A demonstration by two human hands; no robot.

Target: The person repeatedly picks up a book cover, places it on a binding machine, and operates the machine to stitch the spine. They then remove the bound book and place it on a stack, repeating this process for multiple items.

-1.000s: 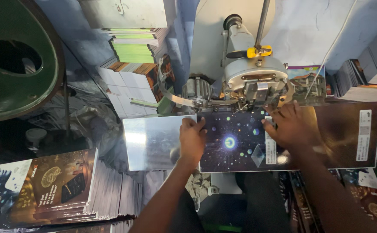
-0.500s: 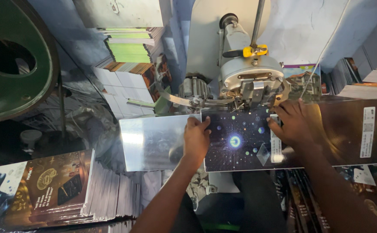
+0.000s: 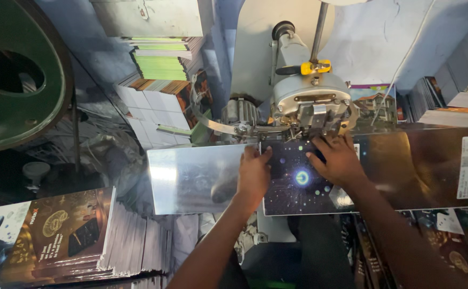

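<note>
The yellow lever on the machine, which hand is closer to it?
Right. The right hand lies on the dark cover almost straight below the yellow lever; the left hand rests lower and further left.

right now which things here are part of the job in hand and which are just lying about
In use:
- left hand and right hand, both flat on the dark starry booklet cover
- stitching machine head
- shiny metal table

Lying about:
- brown booklet stack
- green-edged paper stack
- green wheel

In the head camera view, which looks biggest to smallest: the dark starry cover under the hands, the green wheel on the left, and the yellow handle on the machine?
1. Green wheel, though cut off and perhaps nearer the camera.
2. Starry cover.
3. Yellow handle, clearly smallest.
</note>
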